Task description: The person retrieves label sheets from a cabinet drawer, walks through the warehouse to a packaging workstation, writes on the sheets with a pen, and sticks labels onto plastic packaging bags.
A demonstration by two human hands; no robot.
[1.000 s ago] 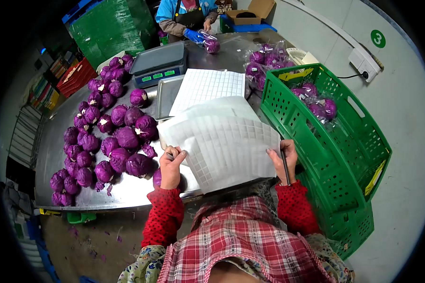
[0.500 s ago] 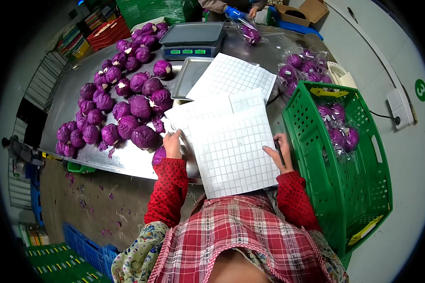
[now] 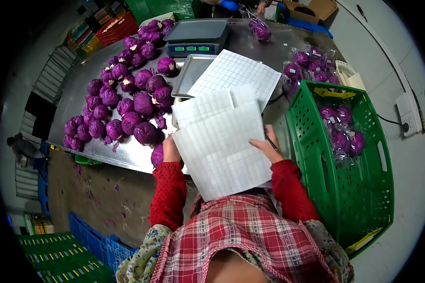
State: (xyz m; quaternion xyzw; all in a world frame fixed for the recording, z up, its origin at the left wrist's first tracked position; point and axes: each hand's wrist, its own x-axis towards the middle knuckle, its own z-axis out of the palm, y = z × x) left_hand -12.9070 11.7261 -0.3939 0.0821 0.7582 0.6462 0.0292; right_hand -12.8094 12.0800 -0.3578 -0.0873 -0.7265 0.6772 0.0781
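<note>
A large white sheet of gridded labels lies in front of my apron, smeared a little by motion. My left hand grips its left edge, with the fingers partly hidden. At the right edge, my right hand has a dark pen between its fingers, and its thumb rests on the sheet. Beneath the top sheet is another label sheet. A further gridded sheet lies beyond, partly over a metal tray. Close to my left hand sits a red cabbage.
Many red cabbages cover the left of the metal table. A scale stands behind the tray. Wrapped cabbages lie at right, near a green crate holding more. Across the table are a co-worker's hands.
The top sheet has tilted and shifted slightly left between my hands. My right hand has moved left and up with the pen. The whole view has shifted a little.
</note>
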